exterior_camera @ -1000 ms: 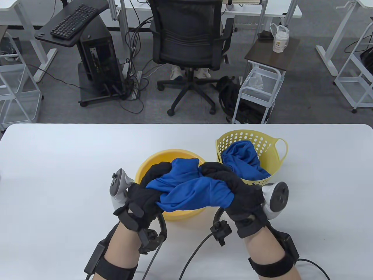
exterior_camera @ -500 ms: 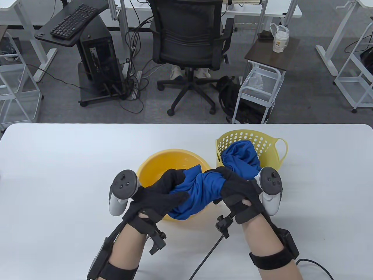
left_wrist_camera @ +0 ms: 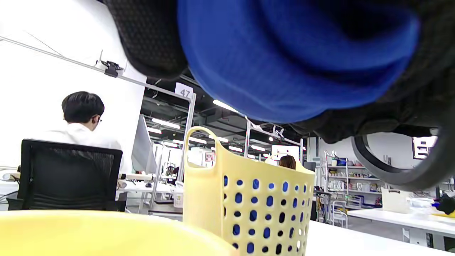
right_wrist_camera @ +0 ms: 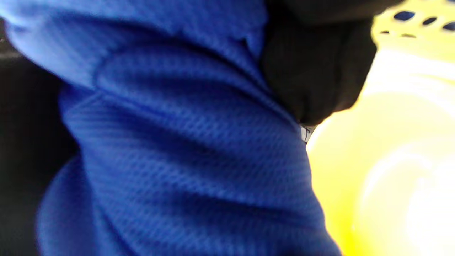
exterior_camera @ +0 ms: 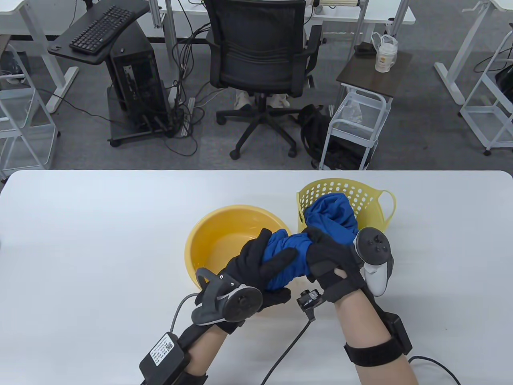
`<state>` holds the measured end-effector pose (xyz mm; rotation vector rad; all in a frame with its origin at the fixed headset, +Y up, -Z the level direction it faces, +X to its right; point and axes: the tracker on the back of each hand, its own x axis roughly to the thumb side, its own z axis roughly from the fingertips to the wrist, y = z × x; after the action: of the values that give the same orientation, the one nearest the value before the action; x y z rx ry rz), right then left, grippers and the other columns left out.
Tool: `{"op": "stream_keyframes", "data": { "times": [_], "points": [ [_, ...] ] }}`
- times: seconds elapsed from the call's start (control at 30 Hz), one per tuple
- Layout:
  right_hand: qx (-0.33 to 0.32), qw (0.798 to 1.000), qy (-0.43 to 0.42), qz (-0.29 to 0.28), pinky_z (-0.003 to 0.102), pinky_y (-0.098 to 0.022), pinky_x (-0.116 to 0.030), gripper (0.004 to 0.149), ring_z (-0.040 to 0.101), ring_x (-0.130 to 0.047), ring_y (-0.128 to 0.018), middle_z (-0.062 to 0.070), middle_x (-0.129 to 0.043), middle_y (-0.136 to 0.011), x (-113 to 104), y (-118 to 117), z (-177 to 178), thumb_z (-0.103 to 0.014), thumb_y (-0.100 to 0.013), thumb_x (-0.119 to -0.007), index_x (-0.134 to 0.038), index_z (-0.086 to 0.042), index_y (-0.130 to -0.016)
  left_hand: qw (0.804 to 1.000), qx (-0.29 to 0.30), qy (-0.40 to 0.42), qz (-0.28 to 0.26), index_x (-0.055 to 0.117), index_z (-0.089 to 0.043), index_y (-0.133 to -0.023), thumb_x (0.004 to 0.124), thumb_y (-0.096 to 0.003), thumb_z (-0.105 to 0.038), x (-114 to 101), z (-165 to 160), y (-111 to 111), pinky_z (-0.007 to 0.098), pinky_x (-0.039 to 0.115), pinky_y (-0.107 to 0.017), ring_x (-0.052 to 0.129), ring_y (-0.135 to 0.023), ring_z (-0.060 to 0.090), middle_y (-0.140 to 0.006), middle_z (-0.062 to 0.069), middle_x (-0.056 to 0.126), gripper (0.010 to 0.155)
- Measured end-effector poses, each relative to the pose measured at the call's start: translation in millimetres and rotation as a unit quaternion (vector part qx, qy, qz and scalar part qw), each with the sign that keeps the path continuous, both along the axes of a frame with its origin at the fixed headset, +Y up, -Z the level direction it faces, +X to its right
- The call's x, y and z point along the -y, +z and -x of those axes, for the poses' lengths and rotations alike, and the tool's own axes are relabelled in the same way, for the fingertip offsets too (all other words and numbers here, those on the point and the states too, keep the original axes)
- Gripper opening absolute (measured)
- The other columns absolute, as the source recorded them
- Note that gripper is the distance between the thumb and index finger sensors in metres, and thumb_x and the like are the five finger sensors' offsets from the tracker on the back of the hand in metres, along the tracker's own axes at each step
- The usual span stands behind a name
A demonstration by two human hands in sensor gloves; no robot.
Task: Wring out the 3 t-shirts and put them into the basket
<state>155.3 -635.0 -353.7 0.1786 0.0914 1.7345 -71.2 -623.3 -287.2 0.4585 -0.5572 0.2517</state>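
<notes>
Nearest the table's front edge, the left hand (exterior_camera: 256,268) and the right hand (exterior_camera: 326,260) sit close together, both clenched round one twisted blue t-shirt (exterior_camera: 286,256) — fingers curled over the cloth from either end, the bundle bunched tight between the two black gloves. The left hand is rolled over so that its tracker (exterior_camera: 224,300) faces the camera; the right hand's tracker (exterior_camera: 374,256) stands on its outer side. In the left wrist view the blue cloth fills the top of the frame, wrapped by dark glove fabric, and in the right wrist view it fills nearly everything, with a gloved fingertip (right_wrist_camera: 316,71) pressed against it.

The held t-shirt hangs above the near right part of a yellow basin (exterior_camera: 216,240) on the white table (exterior_camera: 80,240). Just beyond and to the right stands the pale yellow perforated basket (exterior_camera: 344,192) — another blue t-shirt (exterior_camera: 332,216) lies piled inside it, rising above the rim. Past the table's far edge is a black office chair (exterior_camera: 256,52).
</notes>
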Motion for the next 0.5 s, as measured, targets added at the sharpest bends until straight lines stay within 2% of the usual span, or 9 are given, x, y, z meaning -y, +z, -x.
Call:
{"op": "stream_keyframes", "data": {
  "times": [0.07, 0.17, 0.23, 0.27, 0.33, 0.37, 0.4, 0.43, 0.5],
  "points": [
    [-0.023, 0.998, -0.056, 0.015, 0.03, -0.011, -0.085, 0.047, 0.043, -0.095, -0.025, 0.038, -0.074, -0.076, 3.0, -1.1, 3.5, -0.035, -0.053, -0.095, -0.075, -0.006, -0.085, 0.998, 0.002, 0.059, 0.018, 0.04, -0.062, -0.106, 0.09, -0.0423, -0.073, -4.8, 8.7, -2.0, 0.038, 0.093, -0.045, 0.091, -0.087, 0.036, -0.117, 0.005, 0.063, 0.082],
    [-0.08, 0.983, -0.162, -0.022, 0.035, -0.024, -0.086, 0.069, 0.05, -0.09, -0.038, 0.044, -0.059, -0.096, 6.1, -1.5, 13.3, -0.037, -0.06, -0.086, -0.05, -0.005, -0.11, 0.977, 0.017, 0.181, 0.106, 0.045, -0.061, -0.106, 0.089, -0.0472, -0.068, -4.9, 31.3, -12.8, 0.04, 0.093, -0.041, 0.093, -0.084, 0.038, -0.111, 0.005, 0.071, 0.074],
    [-0.12, 0.966, -0.216, -0.078, 0.047, -0.034, -0.085, 0.073, 0.061, -0.083, -0.047, 0.047, -0.037, -0.109, 2.1, -0.1, 20.6, -0.032, -0.062, -0.084, -0.038, -0.015, -0.116, 0.948, 0.031, 0.267, 0.172, 0.047, -0.06, -0.107, 0.088, -0.0496, -0.067, 1.4, 53.0, -24.7, 0.04, 0.093, -0.04, 0.093, -0.083, 0.038, -0.111, 0.006, 0.071, 0.072],
    [-0.131, 0.961, -0.219, -0.106, 0.051, -0.037, -0.083, 0.069, 0.065, -0.081, -0.05, 0.043, -0.031, -0.113, -1.0, 0.9, 22.7, -0.026, -0.061, -0.083, -0.04, -0.021, -0.116, 0.931, 0.04, 0.304, 0.2, 0.047, -0.059, -0.108, 0.087, -0.0512, -0.066, 4.9, 59.5, -28.4, 0.04, 0.093, -0.04, 0.093, -0.082, 0.038, -0.111, 0.007, 0.071, 0.07],
    [-0.153, 0.956, -0.167, -0.187, 0.052, -0.036, -0.083, 0.064, 0.064, -0.082, -0.051, 0.038, -0.03, -0.116, -10.8, 3.7, 26.7, -0.016, -0.06, -0.081, -0.048, -0.023, -0.114, 0.869, 0.087, 0.401, 0.276, 0.049, -0.058, -0.109, 0.088, -0.0523, -0.065, 12.8, 70.4, -35.9, 0.041, 0.092, -0.04, 0.092, -0.082, 0.04, -0.111, 0.009, 0.07, 0.069],
    [-0.16, 0.951, -0.101, -0.243, 0.054, -0.036, -0.082, 0.063, 0.061, -0.085, -0.054, 0.033, -0.029, -0.118, -17.8, 8.2, 28.2, -0.013, -0.059, -0.08, -0.05, -0.025, -0.113, 0.827, 0.115, 0.449, 0.319, 0.049, -0.057, -0.109, 0.088, -0.0532, -0.064, 16.1, 75.5, -39.3, 0.042, 0.091, -0.04, 0.091, -0.082, 0.04, -0.111, 0.01, 0.07, 0.069],
    [-0.161, 0.947, -0.076, -0.266, 0.055, -0.036, -0.081, 0.063, 0.06, -0.085, -0.057, 0.031, -0.029, -0.119, -20.3, 10.0, 28.7, -0.011, -0.059, -0.081, -0.051, -0.026, -0.112, 0.815, 0.123, 0.461, 0.328, 0.05, -0.057, -0.11, 0.088, -0.0538, -0.064, 16.7, 76.8, -40.3, 0.042, 0.091, -0.04, 0.091, -0.082, 0.04, -0.111, 0.01, 0.07, 0.068],
    [-0.159, 0.928, 0.009, -0.336, 0.056, -0.037, -0.08, 0.064, 0.062, -0.084, -0.059, 0.026, -0.03, -0.12, -27.0, 16.3, 30.2, -0.008, -0.057, -0.08, -0.053, -0.027, -0.111, 0.79, 0.141, 0.482, 0.352, 0.05, -0.056, -0.11, 0.087, -0.0542, -0.064, 18.3, 80.5, -42.8, 0.041, 0.092, -0.039, 0.092, -0.082, 0.04, -0.11, 0.011, 0.07, 0.068],
    [-0.139, 0.892, 0.132, -0.41, 0.057, -0.038, -0.079, 0.069, 0.061, -0.083, -0.061, 0.021, -0.03, -0.121, -32.0, 24.4, 32.8, -0.008, -0.055, -0.082, -0.049, -0.031, -0.111, 0.761, 0.168, 0.5, 0.379, 0.05, -0.055, -0.111, 0.086, -0.0558, -0.064, 18.4, 83.7, -44.7, 0.041, 0.092, -0.038, 0.092, -0.08, 0.041, -0.11, 0.012, 0.07, 0.067]
  ]
}}
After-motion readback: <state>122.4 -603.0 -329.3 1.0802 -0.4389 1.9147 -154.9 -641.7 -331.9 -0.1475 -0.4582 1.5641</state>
